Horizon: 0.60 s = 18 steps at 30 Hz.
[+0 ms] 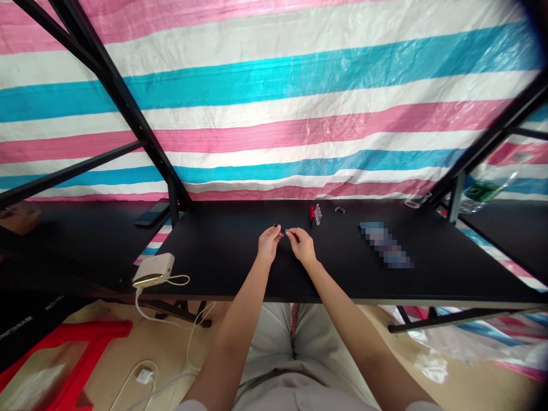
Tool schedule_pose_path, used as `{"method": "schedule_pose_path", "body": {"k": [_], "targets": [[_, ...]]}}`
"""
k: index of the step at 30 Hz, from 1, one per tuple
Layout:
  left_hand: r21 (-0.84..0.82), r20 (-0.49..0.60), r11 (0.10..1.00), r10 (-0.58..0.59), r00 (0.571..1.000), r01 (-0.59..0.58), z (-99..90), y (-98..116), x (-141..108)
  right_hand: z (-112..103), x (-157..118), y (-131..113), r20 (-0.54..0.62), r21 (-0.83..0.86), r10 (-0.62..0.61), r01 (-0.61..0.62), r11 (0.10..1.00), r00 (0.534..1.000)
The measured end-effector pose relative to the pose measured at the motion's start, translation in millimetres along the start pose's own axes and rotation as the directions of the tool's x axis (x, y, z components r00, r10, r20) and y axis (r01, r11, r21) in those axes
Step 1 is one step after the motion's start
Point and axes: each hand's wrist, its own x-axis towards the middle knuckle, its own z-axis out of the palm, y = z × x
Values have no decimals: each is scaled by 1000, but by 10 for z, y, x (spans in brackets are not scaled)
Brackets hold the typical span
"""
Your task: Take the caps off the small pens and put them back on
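Observation:
Both my hands meet in a pinch above the middle of the black table (222,262). My left hand (269,242) is closed on a small dark piece (281,231), its kind too small to tell. My right hand (301,244) pinches at the same spot from the right; what lies between its fingertips is hidden. Just beyond my right hand stand a small red item (312,215) and several clear, peg-like pieces (317,214) side by side. Further right lies a little dark and silvery item (339,210).
A white power bank-like box (154,267) with cables sits at the table's left front edge. A blurred blue packet (385,245) and a clear cup (417,198) are on the right. Black metal frames (158,154) flank both sides. At far left, another person's hand (21,220) rests near a phone (152,213).

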Motion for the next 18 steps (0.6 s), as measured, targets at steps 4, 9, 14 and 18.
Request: {"method": "schedule_pose_path", "body": {"k": [4,9,14,18], "targets": [[-14,12,1000,10,1000,-10,-19,26,9,9,-5,4,-10,2,-22,22,1000,1000],[-41,-80,999,28,996,-31,-49,95,26,26,-9,31,-18,25,33,-32,999,999],[-15,-27,1000,3,1000,-4,-58,78,28,27,-11,43,18,47,29,-30,998,999],[-10,-10,1000,-2,1000,2,-66,46,29,0,-2,30,22,-55,-19,20,998,1000]]}}
